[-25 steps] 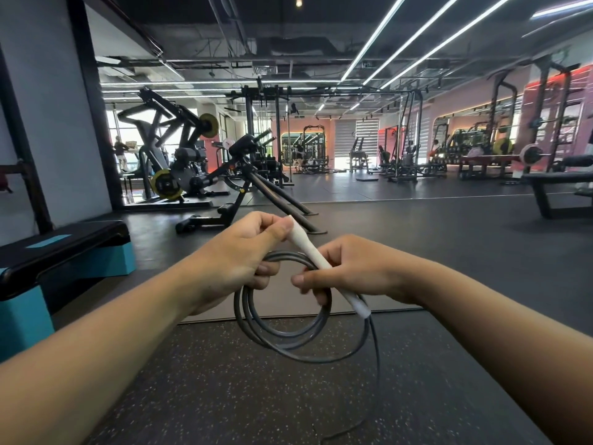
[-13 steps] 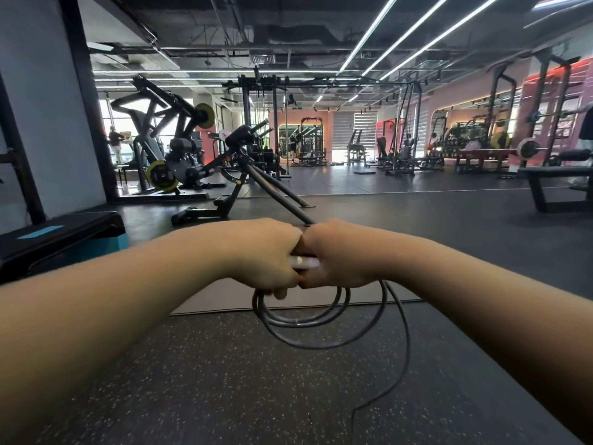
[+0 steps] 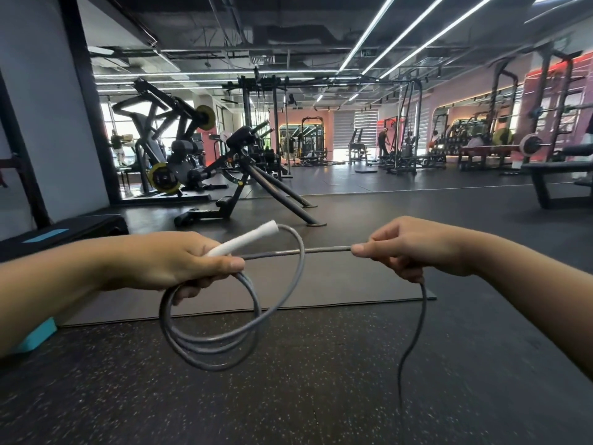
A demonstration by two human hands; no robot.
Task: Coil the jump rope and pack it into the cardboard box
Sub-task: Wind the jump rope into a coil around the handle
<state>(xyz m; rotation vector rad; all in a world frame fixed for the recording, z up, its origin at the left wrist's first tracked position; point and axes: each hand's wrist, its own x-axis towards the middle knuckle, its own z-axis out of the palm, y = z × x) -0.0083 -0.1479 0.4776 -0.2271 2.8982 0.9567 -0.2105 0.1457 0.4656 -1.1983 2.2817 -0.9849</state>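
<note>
Grey rope (image 3: 208, 342) coils plus white handle (image 3: 240, 240) clenched in left hand (image 3: 170, 261); right hand (image 3: 407, 248) pinches taut strand.

Rope coils (image 3: 211, 342) below left hand (image 3: 173, 261)

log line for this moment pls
stage: coiling | left hand: holds white handle plus grey rope loops | right hand: pinches rope straight | box: not in view

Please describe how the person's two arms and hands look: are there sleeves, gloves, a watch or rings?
Both forearms are bare as far as the picture shows; no sleeve is in view. The left hand and the right hand wear no gloves. No watch, bracelet or ring is visible on the sides that show. The fingernails look short and unpainted.
</note>
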